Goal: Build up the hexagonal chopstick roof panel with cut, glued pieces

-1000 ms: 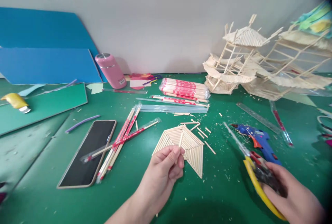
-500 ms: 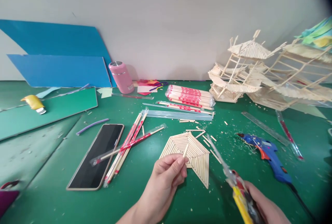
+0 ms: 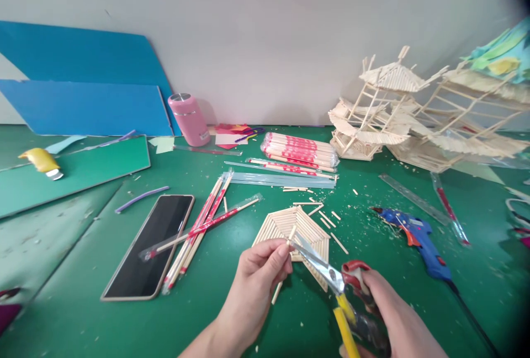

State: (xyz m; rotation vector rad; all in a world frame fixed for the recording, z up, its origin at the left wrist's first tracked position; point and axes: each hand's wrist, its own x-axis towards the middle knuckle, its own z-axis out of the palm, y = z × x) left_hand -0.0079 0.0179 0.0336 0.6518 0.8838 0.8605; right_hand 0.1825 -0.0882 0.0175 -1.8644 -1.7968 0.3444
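Between the thumb and fingers of my left hand point(image 3: 263, 275) is a thin wooden stick point(image 3: 292, 233); its tip pokes up above the thumb and its other end shows below the hand. My right hand point(image 3: 393, 314) grips scissors point(image 3: 327, 272) with red, black and yellow handles. The blades are parted, their tips reaching the stick just beside my left thumb. Under and behind both lies a fan-shaped panel of stick rows point(image 3: 312, 225) on the green table, partly hidden by my hand and the blades.
Wrapped chopsticks point(image 3: 202, 231) overlap a phone point(image 3: 149, 247) on the left. A blue glue gun point(image 3: 418, 236) rests at right, its cord running forward. Stick models point(image 3: 372, 115) stand at back right. A chopstick bundle point(image 3: 300, 151) and pink flask point(image 3: 189, 120) are behind. Offcuts point(image 3: 327, 220) lie scattered.
My right hand has brought the scissors left and turned them, so the blades now meet the stick by my left hand. The view has shifted slightly.
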